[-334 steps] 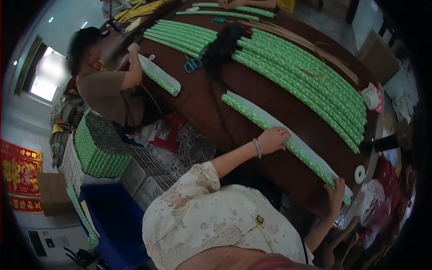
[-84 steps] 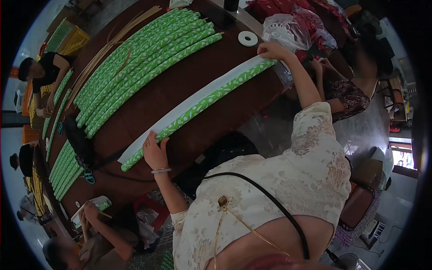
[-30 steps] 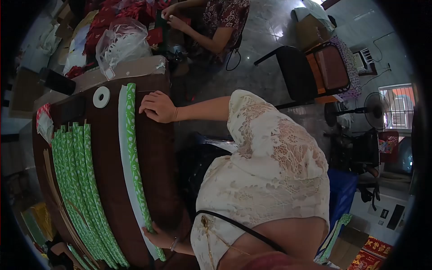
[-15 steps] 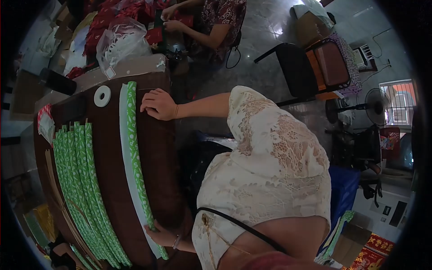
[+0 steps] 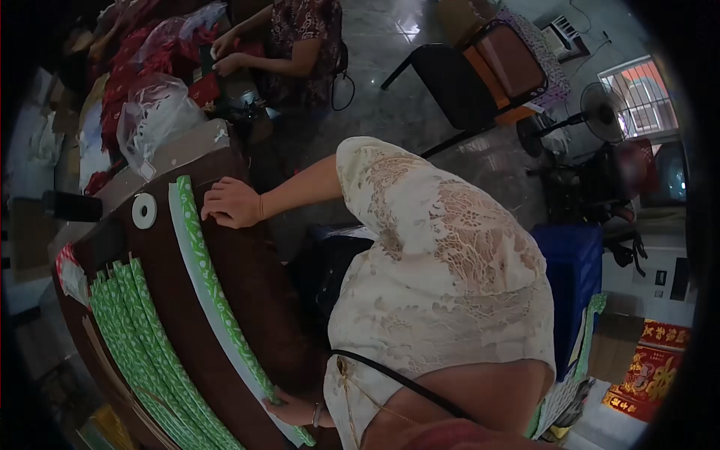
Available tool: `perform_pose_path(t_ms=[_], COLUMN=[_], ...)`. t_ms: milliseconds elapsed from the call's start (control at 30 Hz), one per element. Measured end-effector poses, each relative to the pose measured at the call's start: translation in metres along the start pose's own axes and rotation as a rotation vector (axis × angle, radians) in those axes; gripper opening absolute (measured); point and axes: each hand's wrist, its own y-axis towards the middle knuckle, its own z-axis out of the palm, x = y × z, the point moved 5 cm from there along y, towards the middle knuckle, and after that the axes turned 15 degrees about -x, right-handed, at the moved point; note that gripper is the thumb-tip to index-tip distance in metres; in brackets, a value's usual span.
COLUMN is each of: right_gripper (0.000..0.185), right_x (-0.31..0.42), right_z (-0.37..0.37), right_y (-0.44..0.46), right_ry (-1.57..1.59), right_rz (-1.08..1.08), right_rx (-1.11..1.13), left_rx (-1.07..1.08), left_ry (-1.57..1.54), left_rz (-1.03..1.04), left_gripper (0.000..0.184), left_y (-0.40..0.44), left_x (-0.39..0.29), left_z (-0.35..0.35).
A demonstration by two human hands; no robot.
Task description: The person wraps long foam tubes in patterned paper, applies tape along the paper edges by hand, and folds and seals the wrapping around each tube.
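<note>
A long green roll (image 5: 217,292) with white patterns lies along the brown table, a flat white strip (image 5: 202,279) showing along its far side. At its near-bottom end, my left hand (image 5: 294,409) is closed around the roll, a bracelet on the wrist. My right hand (image 5: 234,202) lies palm down close to the roll's other end, fingers bent and slightly apart, holding nothing. Several finished-looking green patterned rolls (image 5: 150,337) lie side by side farther across the table. A white tape roll (image 5: 144,211) sits past the upper end of the green roll.
Thin brown strips (image 5: 112,367) lie beyond the rolls. A clear bag of white pieces (image 5: 157,112) and red items stand on the adjoining table, where another person's hands (image 5: 225,64) work. A black chair (image 5: 454,86), a fan (image 5: 600,112) and blue stacked stools (image 5: 566,262) stand around.
The head view has turned, so the table and roll appear lower and farther left. My right hand stays beside the roll's upper end; my left hand stays at its lower end.
</note>
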Motion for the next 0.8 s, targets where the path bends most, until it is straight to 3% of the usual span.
perform_pose_path(t_ms=[467, 500, 600, 633, 700, 800], right_gripper=[0.02, 0.02, 0.02, 0.02, 0.019, 0.018], right_x=[0.001, 0.0, -0.003, -0.004, 0.004, 0.01], right_z=[0.002, 0.002, 0.005, 0.004, 0.001, -0.005], right_y=[0.001, 0.001, 0.0, 0.0, 0.008, 0.012], right_ry=[0.058, 0.025, -0.01, 0.039, 0.017, 0.042], right_rz=[-0.073, -0.071, -0.043, -0.058, -0.062, -0.097], right_rx=[0.078, 0.083, 0.162, 0.121, 0.151, 0.118], left_rx=[-0.011, -0.034, -0.158, -0.204, -0.298, -0.29], left_ry=[0.019, 0.034, -0.119, -0.078, -0.133, -0.196], left_rz=[-0.079, -0.134, -0.042, -0.128, 0.019, -0.069], left_gripper=[0.052, 0.052, 0.05, 0.05, 0.045, 0.041], left_y=[-0.007, -0.009, -0.014, -0.017, -0.016, -0.016], left_x=[0.004, 0.003, -0.002, 0.0, -0.017, -0.021], left_z=[0.005, 0.006, 0.006, 0.003, -0.004, -0.012])
